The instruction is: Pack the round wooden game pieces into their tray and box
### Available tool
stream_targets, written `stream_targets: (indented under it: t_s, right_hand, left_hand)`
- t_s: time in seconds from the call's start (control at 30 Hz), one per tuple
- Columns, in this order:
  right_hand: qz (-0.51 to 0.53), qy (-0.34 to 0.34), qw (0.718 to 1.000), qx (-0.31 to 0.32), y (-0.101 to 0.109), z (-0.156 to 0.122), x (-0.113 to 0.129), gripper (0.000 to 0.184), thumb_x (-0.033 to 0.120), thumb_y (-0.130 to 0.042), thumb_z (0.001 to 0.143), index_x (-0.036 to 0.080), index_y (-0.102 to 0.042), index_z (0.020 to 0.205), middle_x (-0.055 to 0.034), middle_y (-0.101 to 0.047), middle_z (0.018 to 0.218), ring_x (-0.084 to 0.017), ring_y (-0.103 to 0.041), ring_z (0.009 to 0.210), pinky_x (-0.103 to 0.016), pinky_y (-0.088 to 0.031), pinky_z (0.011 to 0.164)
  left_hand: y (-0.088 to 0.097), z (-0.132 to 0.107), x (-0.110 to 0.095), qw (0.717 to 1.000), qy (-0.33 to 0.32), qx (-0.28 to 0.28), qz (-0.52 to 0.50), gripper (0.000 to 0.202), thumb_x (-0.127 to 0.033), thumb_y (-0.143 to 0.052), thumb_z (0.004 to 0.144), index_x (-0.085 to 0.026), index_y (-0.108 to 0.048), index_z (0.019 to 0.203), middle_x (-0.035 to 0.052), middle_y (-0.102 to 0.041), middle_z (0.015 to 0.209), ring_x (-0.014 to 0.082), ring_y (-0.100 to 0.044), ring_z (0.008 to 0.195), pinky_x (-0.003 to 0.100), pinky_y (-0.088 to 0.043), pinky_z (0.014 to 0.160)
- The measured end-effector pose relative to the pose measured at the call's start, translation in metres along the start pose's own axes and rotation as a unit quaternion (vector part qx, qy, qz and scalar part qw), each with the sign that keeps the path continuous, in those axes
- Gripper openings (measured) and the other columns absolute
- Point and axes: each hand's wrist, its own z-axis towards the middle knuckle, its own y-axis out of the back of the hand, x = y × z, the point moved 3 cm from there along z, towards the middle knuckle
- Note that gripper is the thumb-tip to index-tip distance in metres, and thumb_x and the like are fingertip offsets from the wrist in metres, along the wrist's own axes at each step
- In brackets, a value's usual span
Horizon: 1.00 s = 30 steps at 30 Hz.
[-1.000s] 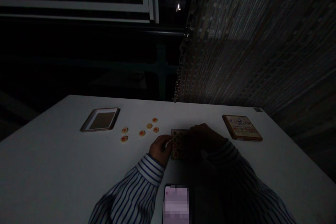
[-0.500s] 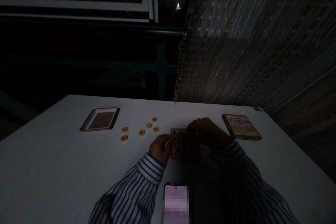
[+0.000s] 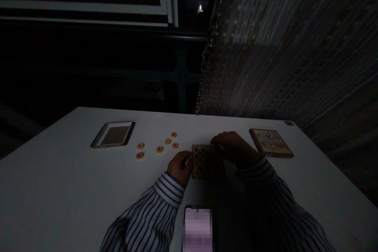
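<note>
In front of me on the white table lies a small shallow tray (image 3: 202,171) with rows of round Chinese chess pieces (image 3: 197,164) in it. Its left edge is pinched between the thumb and fingers of my left hand (image 3: 179,166). My right hand (image 3: 232,146) is at the far right corner of the tray, fingers curled down. Deep shadow hides its fingertips and whatever they may hold. Left of the tray, several loose chess pieces (image 3: 160,149) lie scattered on the table; most show red characters, and one (image 3: 168,141) shows no character.
An open box lid or tray (image 3: 127,135) lies at the left on the table (image 3: 73,189). A flat printed box (image 3: 271,141) sits at the right. Near me is a phone (image 3: 197,228) with a lit, blurred screen. A bead curtain (image 3: 260,55) hangs behind the table.
My right hand has shifted slightly up and away from the tray's middle, uncovering more of the pieces. My left hand and the loose pieces have stayed in place.
</note>
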Motion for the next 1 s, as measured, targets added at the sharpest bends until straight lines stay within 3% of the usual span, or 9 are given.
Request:
stream_targets:
  t_s: [0.8, 1.0]
  right_hand:
    - [0.019, 0.018, 0.999, -0.027, 0.006, 0.000, 0.007, 0.027, 0.018, -0.047, 0.076, 0.015, -0.059, 0.100, -0.0082, -0.063, 0.092, -0.017, -0.056, 0.085, -0.028, -0.037, 0.074]
    - [0.006, 0.026, 0.999, -0.047, 0.002, 0.002, 0.008, 0.025, 0.021, -0.044, 0.080, 0.017, -0.059, 0.100, -0.0076, -0.063, 0.093, -0.018, -0.055, 0.085, -0.028, -0.037, 0.073]
  left_hand:
    - [0.009, 0.001, -0.004, 0.998, 0.009, -0.047, -0.047, 0.013, -0.025, -0.052, 0.073, -0.017, -0.063, 0.074, 0.0050, -0.065, 0.079, 0.0153, -0.059, 0.075, 0.031, -0.048, 0.072]
    - [0.018, 0.003, -0.010, 0.999, 0.012, -0.030, -0.035, 0.014, -0.024, -0.051, 0.073, -0.016, -0.063, 0.073, 0.0042, -0.064, 0.075, 0.0149, -0.059, 0.073, 0.030, -0.048, 0.072]
